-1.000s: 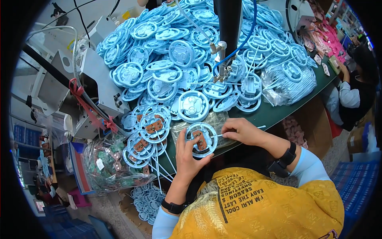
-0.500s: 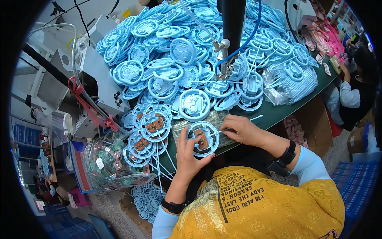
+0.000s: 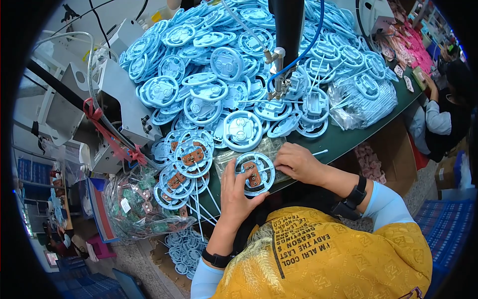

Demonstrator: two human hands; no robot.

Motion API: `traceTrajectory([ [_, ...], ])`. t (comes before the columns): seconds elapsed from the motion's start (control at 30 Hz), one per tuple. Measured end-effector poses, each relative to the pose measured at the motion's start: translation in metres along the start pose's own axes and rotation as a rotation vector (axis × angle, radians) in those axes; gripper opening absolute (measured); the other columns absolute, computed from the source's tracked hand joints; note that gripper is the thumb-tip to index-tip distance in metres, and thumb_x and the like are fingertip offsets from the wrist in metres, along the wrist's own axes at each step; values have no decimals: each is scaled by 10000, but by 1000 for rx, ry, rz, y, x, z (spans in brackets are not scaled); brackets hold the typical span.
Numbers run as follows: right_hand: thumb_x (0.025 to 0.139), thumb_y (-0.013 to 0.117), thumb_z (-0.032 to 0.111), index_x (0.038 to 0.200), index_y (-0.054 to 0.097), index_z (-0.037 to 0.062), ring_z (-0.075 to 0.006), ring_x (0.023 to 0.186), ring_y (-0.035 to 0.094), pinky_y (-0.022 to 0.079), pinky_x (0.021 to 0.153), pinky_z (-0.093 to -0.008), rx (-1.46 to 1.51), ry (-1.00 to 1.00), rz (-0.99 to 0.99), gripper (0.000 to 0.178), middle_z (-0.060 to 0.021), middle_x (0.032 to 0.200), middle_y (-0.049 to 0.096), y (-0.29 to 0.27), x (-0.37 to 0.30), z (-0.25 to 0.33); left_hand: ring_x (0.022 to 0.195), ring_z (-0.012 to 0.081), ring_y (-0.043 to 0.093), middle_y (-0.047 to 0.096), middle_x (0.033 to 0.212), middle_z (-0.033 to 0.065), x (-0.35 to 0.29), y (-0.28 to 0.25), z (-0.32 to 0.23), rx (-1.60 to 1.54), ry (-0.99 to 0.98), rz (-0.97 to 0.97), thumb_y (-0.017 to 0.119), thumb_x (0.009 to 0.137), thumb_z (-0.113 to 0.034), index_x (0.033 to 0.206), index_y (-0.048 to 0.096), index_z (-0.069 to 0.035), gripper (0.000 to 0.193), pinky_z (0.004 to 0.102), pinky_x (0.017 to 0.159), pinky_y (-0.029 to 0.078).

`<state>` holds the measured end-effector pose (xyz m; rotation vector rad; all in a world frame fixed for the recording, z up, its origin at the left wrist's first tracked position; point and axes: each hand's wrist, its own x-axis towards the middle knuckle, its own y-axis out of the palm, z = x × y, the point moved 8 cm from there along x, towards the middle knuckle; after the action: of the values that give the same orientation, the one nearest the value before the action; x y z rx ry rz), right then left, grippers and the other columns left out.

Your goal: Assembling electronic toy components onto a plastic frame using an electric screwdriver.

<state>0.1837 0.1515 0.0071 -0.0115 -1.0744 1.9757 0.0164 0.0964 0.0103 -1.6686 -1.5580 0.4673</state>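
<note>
My left hand [image 3: 234,197] grips a light-blue toy steering wheel [image 3: 272,175] from its left and near side. Set in the wheel's middle is a brown circuit board [image 3: 253,174], and a finger rests on it. At the wheel's right rim, my right hand [image 3: 301,163] is closed in a pinch on a thin light-blue stick [image 3: 321,152]. Its far end sticks out to the right behind the hand; the pinched end is hidden by my fingers. Left of my hands, several wheels with brown boards [image 3: 191,158] are stacked, light-blue sticks [image 3: 200,214] reaching out from them.
Light-blue steering wheels [image 3: 242,130] form a large heap on the green table [image 3: 348,142]. A bag of sticks [image 3: 366,107] lies at the right. A black post with a metal nozzle [image 3: 281,72] hangs over the heap. At the left is a clear bag of boards [image 3: 142,207]; a co-worker [image 3: 443,114] sits far right.
My right hand has shifted slightly left against the wheel's rim, and the stick's free end has dropped a little nearer to me. My left hand and the wheel stay nearly still.
</note>
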Motion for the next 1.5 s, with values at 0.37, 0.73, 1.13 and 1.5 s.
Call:
traceTrajectory([
  [0.37,753,641,-60,1023,645,17,-298,924,628,487,849,-389,-203,-45,-648,281,-146,1001,657,-137,32,28,1293,449,445,436,1414,290,5,-6,-8,91,32,45,938,550,-235,1141,612,-45,701,521,1076,354],
  [0.73,857,636,82,1242,516,-20,-181,957,673,543,899,-326,649,-34,-403,417,-108,1039,656,-192,153,14,1284,461,454,437,1436,276,1,-6,-11,112,62,33,944,545,-252,1167,608,-78,728,517,1056,388],
  [1.13,802,700,-45,1287,490,-56,-159,684,676,569,607,-290,686,-81,-391,529,-59,857,630,-138,139,106,1311,423,445,456,1420,280,-2,5,0,237,78,12,820,745,-388,1167,640,-70,558,578,1086,326],
  [1.5,829,703,24,1233,546,-25,-133,624,646,524,578,-257,585,-98,-537,436,-38,789,610,-170,136,136,1241,378,531,502,1392,269,-10,5,6,272,89,-113,707,861,-174,1098,689,-81,254,561,1061,357],
])
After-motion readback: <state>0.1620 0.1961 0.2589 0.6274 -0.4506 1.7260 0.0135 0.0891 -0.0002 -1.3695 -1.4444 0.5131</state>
